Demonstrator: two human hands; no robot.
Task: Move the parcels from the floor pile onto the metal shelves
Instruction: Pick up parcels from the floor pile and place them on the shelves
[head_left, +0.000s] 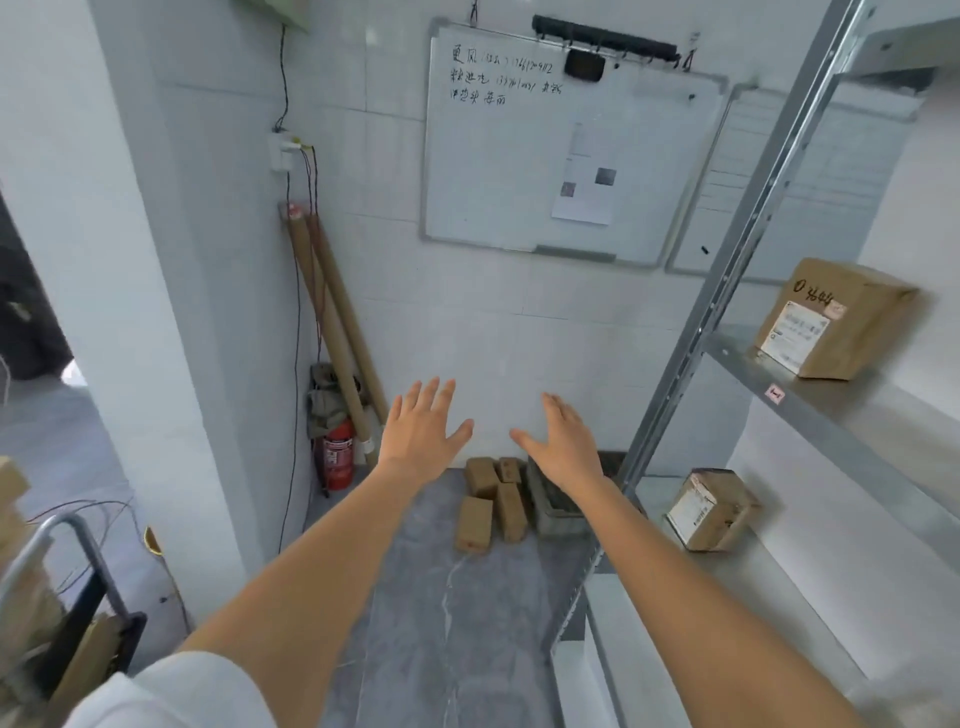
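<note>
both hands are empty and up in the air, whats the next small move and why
Probably lower both hands toward the small brown parcels on the floor by the wall. The left hand and right hand are open and hold nothing, two cardboard boxes already sit on the metal shelves, and the floor pile is untouched.

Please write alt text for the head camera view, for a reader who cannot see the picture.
A person's left hand and right hand reach forward, open and empty, above small brown parcels piled on the grey floor by a white tiled wall. On the metal shelves at right stand two cardboard boxes, one higher, one lower. A whiteboard hangs above.
</note>
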